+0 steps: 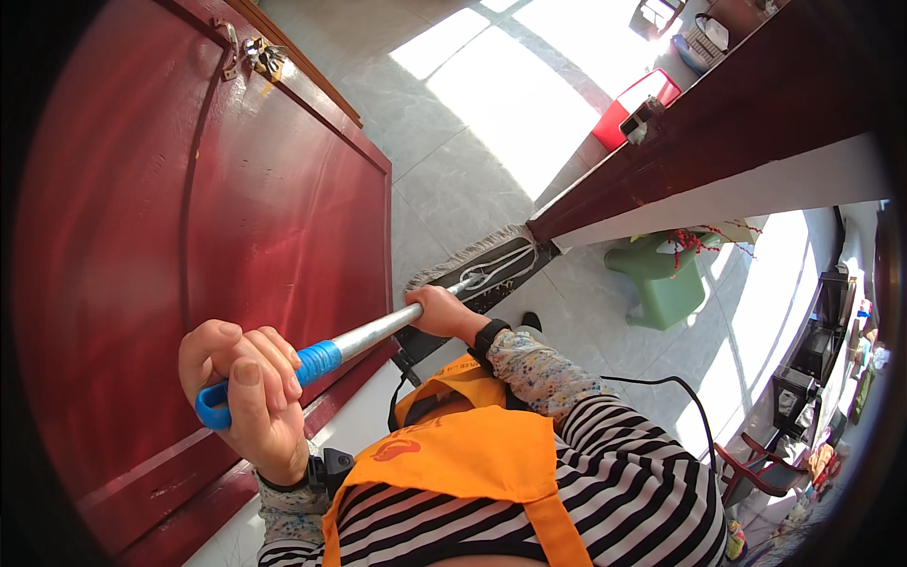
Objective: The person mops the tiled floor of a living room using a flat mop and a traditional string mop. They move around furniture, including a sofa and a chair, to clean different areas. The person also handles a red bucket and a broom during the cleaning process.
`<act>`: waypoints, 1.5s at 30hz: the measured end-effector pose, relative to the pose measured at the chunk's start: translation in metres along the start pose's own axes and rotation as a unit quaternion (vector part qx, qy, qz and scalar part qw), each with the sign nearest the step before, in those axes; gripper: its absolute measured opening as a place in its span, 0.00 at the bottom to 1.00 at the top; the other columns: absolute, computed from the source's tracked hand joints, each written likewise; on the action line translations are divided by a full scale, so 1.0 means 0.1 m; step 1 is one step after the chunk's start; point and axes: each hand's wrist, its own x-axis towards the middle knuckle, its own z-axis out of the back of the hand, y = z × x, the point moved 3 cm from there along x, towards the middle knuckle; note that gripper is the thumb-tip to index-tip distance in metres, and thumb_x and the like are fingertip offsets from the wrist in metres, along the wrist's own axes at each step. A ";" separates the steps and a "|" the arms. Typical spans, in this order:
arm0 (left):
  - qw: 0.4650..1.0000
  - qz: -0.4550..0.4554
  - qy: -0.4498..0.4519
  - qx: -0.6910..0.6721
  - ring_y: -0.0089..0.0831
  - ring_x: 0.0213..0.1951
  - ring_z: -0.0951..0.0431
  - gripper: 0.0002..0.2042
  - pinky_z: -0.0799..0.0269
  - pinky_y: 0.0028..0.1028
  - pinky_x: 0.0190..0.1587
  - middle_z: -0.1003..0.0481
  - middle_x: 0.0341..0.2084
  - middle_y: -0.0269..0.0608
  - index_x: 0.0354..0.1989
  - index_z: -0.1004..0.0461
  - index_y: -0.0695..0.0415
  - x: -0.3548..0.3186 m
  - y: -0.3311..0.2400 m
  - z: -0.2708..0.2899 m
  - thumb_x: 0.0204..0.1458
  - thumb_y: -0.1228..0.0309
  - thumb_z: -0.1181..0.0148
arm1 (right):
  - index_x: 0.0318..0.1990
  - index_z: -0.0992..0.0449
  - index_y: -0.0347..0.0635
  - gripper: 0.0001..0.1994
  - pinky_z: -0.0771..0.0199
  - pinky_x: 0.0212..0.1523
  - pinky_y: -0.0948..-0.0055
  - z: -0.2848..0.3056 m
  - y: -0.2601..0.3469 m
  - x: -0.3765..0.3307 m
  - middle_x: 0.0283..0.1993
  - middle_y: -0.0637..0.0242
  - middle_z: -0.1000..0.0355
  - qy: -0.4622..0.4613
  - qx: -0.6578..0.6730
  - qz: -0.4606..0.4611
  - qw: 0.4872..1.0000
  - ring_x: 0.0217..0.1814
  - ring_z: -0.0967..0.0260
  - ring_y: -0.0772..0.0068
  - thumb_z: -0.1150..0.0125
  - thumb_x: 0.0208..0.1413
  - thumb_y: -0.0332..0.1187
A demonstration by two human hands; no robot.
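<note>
Head cam: left hand [250,392] was clenched round the blue grip [321,361] of the mop [383,329], right hand [442,312] wrapped on the pole nearer the head. Fringe [463,257] lay btwn the red door [283,208] (left) and dark-red frame [699,142] (right). Looked mid-job imo, can't tell how much was mopped or left. Tight sideways tbh; more room far side, on the tiles [439,156]; green stool [666,274] off right.
</note>
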 end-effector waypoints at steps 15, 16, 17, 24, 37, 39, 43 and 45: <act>0.999 0.031 0.028 0.026 0.18 0.20 0.30 0.10 0.30 0.24 0.29 0.30 0.17 0.31 0.46 0.31 0.64 -1.39 -0.73 -1.19 0.56 0.81 0.46 | 0.27 0.27 0.38 0.07 0.30 0.34 0.60 0.21 -0.58 -1.49 0.27 0.54 0.29 -0.001 0.047 0.089 0.995 0.32 0.30 0.46 0.34 0.43 0.28; 0.998 0.031 0.036 0.028 0.18 0.21 0.28 0.10 0.30 0.23 0.29 0.28 0.18 0.32 0.47 0.31 0.64 -1.48 -0.79 -1.33 0.56 0.82 0.45 | 0.27 0.26 0.39 0.06 0.29 0.34 0.58 0.26 -0.63 -1.61 0.27 0.53 0.28 0.000 0.045 0.088 0.995 0.33 0.29 0.44 0.35 0.44 0.29; 0.998 0.031 0.046 0.025 0.18 0.22 0.28 0.11 0.31 0.22 0.29 0.28 0.18 0.32 0.47 0.30 0.64 -1.56 -0.85 -1.45 0.56 0.82 0.45 | 0.28 0.26 0.39 0.06 0.29 0.35 0.56 0.31 -0.66 -1.72 0.28 0.51 0.27 0.000 0.044 0.086 0.995 0.35 0.28 0.42 0.36 0.44 0.30; 0.996 0.084 0.015 0.016 0.15 0.23 0.29 0.09 0.31 0.21 0.29 0.29 0.18 0.31 0.45 0.28 0.61 -1.90 -1.05 -1.67 0.56 0.82 0.45 | 0.29 0.24 0.39 0.08 0.29 0.35 0.61 0.33 -0.80 -2.43 0.25 0.52 0.28 0.040 0.049 0.052 0.997 0.29 0.28 0.52 0.35 0.48 0.34; 0.976 0.078 0.182 -0.089 0.18 0.23 0.28 0.12 0.29 0.23 0.32 0.28 0.20 0.33 0.45 0.31 0.63 -2.04 -1.01 -2.28 0.51 0.80 0.47 | 0.38 0.21 0.40 0.11 0.28 0.42 0.59 0.63 -1.09 -3.56 0.33 0.53 0.23 -0.095 0.044 -0.061 0.993 0.37 0.25 0.51 0.34 0.51 0.37; 0.966 0.075 0.229 -0.098 0.19 0.23 0.29 0.12 0.27 0.25 0.34 0.30 0.20 0.33 0.45 0.31 0.62 -1.94 -1.10 -2.61 0.51 0.78 0.47 | 0.38 0.21 0.39 0.12 0.28 0.43 0.59 0.77 -1.12 -3.88 0.34 0.53 0.23 -0.134 0.045 -0.077 0.987 0.38 0.25 0.51 0.34 0.53 0.38; 0.943 0.081 0.288 -0.148 0.20 0.23 0.29 0.12 0.26 0.28 0.37 0.31 0.18 0.32 0.45 0.31 0.62 -1.96 -1.37 -3.33 0.51 0.77 0.47 | 0.40 0.21 0.40 0.15 0.28 0.44 0.57 1.23 -1.13 -4.66 0.35 0.52 0.22 -0.225 0.033 -0.123 0.966 0.39 0.24 0.50 0.33 0.52 0.41; 0.918 0.102 0.319 -0.214 0.20 0.23 0.29 0.12 0.26 0.30 0.37 0.31 0.18 0.31 0.46 0.31 0.61 -2.02 -1.40 -3.68 0.53 0.76 0.45 | 0.40 0.20 0.40 0.16 0.28 0.44 0.57 1.48 -1.18 -5.08 0.35 0.52 0.22 -0.269 0.014 -0.158 0.950 0.40 0.24 0.49 0.32 0.52 0.43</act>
